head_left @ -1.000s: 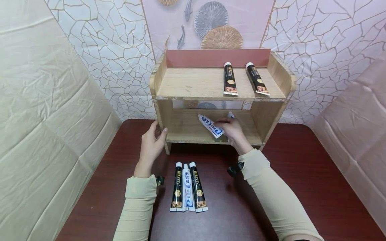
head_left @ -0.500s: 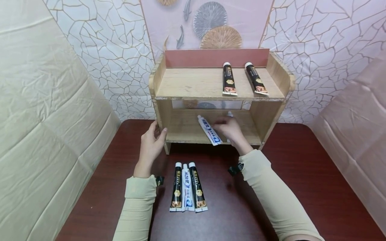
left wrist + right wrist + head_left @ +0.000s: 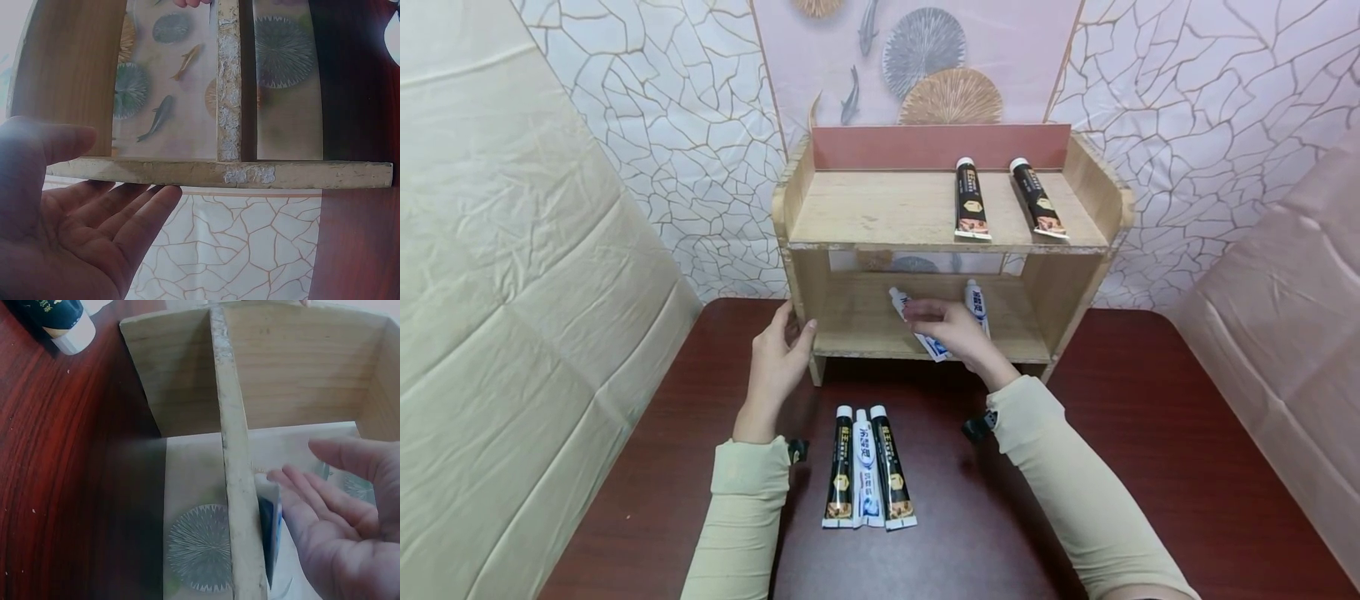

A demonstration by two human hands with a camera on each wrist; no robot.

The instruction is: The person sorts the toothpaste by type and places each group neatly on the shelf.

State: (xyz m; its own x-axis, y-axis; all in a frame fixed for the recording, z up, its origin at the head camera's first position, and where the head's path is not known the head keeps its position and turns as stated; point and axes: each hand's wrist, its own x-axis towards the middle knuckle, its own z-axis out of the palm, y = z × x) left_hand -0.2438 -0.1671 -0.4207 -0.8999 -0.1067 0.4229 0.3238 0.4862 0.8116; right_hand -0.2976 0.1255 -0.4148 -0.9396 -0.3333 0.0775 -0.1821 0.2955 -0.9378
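A small two-tier wooden shelf [image 3: 865, 208] stands on the table. My left hand [image 3: 780, 360] holds its left side panel [image 3: 187, 173], thumb on the inner side and fingers along the outer. On the lower tier a white-and-blue toothpaste tube [image 3: 935, 349] lies aslant, its bottom end at the front edge. My right hand [image 3: 953, 329] reaches over this tube and covers its middle; the fingers are loosely extended, thumb apart, fingertips [image 3: 275, 476] beside the tube in the right wrist view. To the right lies a second white toothpaste tube [image 3: 976, 302], partly behind the hand.
Two black toothpaste tubes [image 3: 972, 200] lie on the upper tier's right half. On the dark red table [image 3: 970, 533], in front of the shelf, a white tube [image 3: 867, 467] lies between two black ones [image 3: 842, 462]. Patterned wall covering hangs behind.
The white tube in the right hand was lowered onto the lower tier and let go. The right hand then shifted left over it, uncovering more of the second white tube. The left hand stayed put.
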